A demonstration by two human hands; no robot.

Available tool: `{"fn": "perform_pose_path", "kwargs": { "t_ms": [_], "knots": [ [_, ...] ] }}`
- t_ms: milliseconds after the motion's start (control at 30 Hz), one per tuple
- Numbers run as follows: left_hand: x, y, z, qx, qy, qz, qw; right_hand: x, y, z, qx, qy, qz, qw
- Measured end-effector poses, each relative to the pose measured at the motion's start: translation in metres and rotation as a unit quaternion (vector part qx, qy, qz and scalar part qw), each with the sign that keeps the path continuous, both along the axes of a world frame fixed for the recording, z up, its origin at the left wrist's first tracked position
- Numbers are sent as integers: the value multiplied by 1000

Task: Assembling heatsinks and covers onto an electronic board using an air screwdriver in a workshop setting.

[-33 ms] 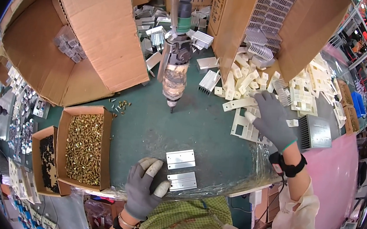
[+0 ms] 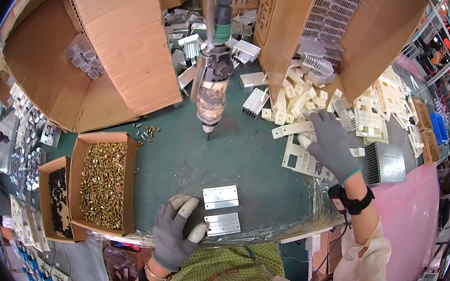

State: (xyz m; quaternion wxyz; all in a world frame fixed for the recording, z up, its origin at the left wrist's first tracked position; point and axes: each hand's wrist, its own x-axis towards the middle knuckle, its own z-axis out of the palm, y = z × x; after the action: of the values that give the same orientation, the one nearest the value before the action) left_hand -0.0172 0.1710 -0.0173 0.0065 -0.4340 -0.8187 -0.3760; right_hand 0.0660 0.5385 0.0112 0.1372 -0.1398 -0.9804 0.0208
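Observation:
Two silver heat sinks lie flat near the table's front edge, the far heat sink (image 2: 221, 197) just beyond the near heat sink (image 2: 222, 224). Beside their left ends rests my left hand (image 2: 174, 235) in a grey glove, thumb and fingers apart, holding nothing. My right hand (image 2: 334, 145), gloved too, reaches to the cream plastic pile. Its thumb and fingers close round the right end of a cream plastic bar (image 2: 292, 130) with holes. Under that hand lies a cream plastic frame (image 2: 296, 157). A power screwdriver (image 2: 212, 91) hangs upright over the table, bit downward, touched by neither hand.
An open box of brass-coloured screws (image 2: 102, 181) and a smaller box of black parts (image 2: 60, 199) stand at left. Behind are a large cardboard box (image 2: 126, 33), another carton (image 2: 286, 30) with stacked heat sinks, and loose cream parts (image 2: 297, 99). A finned heat sink (image 2: 388, 163) sits at right.

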Motion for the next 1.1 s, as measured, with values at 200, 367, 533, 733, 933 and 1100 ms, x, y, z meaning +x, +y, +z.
{"fn": "perform_pose_path", "kwargs": {
  "t_ms": [200,367,533,733,933,1100],
  "knots": [
    [-1,-4,1,35,-30,31,998,-56,61,0,97,-6,-92,991],
    [1,-6,2,68,-47,57,995,-105,113,-3,172,28,-214,961],
    [4,-11,5,68,-29,66,995,-128,124,-1,190,9,-250,949],
    [4,-17,6,68,-38,67,995,-93,105,27,135,57,-123,982],
    [-1,-13,8,67,-37,44,996,-30,27,64,-279,12,54,959],
    [-9,2,8,51,-24,20,998,-10,-52,76,-248,-384,240,856]
  ]
}}
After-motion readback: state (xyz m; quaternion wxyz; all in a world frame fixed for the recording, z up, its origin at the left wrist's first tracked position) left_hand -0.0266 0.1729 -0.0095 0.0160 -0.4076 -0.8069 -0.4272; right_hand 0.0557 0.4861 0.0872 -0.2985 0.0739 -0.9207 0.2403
